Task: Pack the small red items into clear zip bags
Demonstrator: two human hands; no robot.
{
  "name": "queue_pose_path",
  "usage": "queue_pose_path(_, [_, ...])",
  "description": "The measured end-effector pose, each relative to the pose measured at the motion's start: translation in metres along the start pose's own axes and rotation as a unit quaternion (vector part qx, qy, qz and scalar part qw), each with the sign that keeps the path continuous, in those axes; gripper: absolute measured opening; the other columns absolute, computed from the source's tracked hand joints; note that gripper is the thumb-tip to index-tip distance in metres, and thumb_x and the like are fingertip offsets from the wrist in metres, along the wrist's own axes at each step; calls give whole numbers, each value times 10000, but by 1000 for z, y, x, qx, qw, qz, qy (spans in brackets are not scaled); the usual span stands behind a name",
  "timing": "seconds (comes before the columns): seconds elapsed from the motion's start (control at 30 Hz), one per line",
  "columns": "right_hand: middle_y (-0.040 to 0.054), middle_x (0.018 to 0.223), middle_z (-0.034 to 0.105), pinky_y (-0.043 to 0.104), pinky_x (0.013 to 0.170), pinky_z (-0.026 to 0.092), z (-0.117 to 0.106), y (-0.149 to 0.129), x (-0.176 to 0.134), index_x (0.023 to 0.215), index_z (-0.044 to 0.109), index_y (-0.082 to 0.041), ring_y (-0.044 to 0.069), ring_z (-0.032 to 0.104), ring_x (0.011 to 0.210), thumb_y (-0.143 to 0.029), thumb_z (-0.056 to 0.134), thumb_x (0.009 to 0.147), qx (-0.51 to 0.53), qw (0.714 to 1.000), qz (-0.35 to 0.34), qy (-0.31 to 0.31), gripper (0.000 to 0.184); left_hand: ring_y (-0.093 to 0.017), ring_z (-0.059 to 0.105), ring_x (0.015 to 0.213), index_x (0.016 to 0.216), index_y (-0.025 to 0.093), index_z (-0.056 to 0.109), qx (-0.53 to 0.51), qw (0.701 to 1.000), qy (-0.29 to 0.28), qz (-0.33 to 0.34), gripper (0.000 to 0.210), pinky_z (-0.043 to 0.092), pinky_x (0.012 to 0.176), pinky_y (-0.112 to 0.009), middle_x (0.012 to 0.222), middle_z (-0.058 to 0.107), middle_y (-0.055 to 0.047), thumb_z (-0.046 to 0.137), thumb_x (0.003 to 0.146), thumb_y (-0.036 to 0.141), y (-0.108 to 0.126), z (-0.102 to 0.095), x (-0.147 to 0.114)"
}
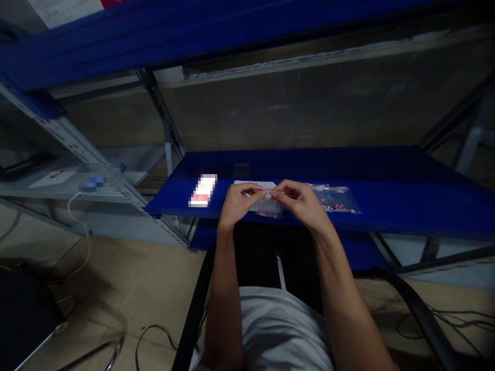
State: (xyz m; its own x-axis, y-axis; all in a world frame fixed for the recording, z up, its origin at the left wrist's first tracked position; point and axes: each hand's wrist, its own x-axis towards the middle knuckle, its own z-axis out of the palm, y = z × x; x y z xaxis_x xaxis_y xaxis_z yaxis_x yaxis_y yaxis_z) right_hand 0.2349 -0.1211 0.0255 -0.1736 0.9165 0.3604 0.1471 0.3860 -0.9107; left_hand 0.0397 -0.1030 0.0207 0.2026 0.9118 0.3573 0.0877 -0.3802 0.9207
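Both hands pinch the red-lined top edge of a small clear zip bag (269, 207), which hangs over the front of the blue shelf. Small pinkish-red pieces lie at the bottom of this bag. My left hand (240, 201) grips the edge between thumb and forefinger. Close beside it, my right hand (299, 198) pinches the same edge, fingertips nearly touching those of the left. Behind the hands a white sheet (247, 183) shows in part. Just right of my right hand lies a second clear zip bag (338, 198) with several similar pieces inside.
The blue shelf (402, 190) runs across in front of me, with a pixelated bright rectangle (203, 190) on its left part. An upper blue beam (193, 36) crosses overhead. Left stands a grey shelf (147, 157) with a white cable (79, 221). Chair armrests flank me.
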Motion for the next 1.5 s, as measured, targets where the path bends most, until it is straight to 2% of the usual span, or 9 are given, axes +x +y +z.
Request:
queue_pose_path(0.3, [11,710,666,295,638,455,4,-2,0,826,689,-203,172,608,660,-506,753,870,26,1000,7,-15,312,-157,655,707,821,165,807,5,1000,12,8,239,461,648,-259,797,773,-50,841,802,401,3,-2,-2])
queue_pose_path(0.5, [16,748,684,292,628,463,3,-4,-1,857,707,-200,165,607,657,-512,769,853,39,999,15,-17,319,-198,727,839,875,173,826,-38,999,-36,8,222,524,762,-287,903,813,-77,817,824,388,11,0,-3])
queue_pose_path(0.63, [28,755,700,302,649,479,2,-6,-1,838,730,-197,177,624,679,-542,796,822,31,999,18,-6,352,-198,727,819,878,174,830,-14,1000,-17,7,215,527,742,-287,898,815,-80,805,836,383,11,3,-2])
queue_pose_path(0.77, [43,780,720,309,640,487,0,-9,-2,841,742,-199,186,625,687,-573,828,777,28,999,31,30,390,-194,719,789,886,172,832,5,1000,-5,2,212,529,720,-286,869,811,-79,771,870,375,8,5,-2])
queue_pose_path(1.07, [46,690,704,305,577,421,-4,-8,-3,713,738,-196,172,573,611,-581,836,760,6,998,22,59,401,-203,739,772,911,185,848,40,999,15,19,173,557,756,-304,829,810,-60,754,888,329,5,8,-1])
queue_pose_path(1.2, [39,660,693,298,549,380,-9,-4,-4,708,748,-192,162,542,585,-550,840,766,-12,997,24,68,374,-215,762,820,958,187,853,48,999,-12,12,184,572,812,-315,866,822,-59,751,896,327,7,8,-1])
queue_pose_path(1.33, [41,678,705,298,568,404,-15,-2,-6,718,752,-188,166,560,603,-519,860,756,-14,998,25,63,350,-233,774,895,950,161,842,3,999,-41,-12,202,586,849,-330,927,825,-95,763,892,338,10,10,-1])
queue_pose_path(1.4, [44,693,711,297,574,420,-17,-2,-6,723,743,-188,171,577,618,-519,866,750,-5,997,28,71,354,-236,776,951,1094,168,818,-35,997,-65,-27,280,590,874,-336,1008,823,-108,799,861,321,7,10,-1])
queue_pose_path(1.5, [39,703,702,282,542,410,-19,-2,-6,769,731,-194,162,576,607,-519,853,773,18,993,37,109,348,-217,779,942,1311,193,726,-76,988,-116,-62,525,593,869,-328,1040,816,-104,840,799,228,0,7,-1])
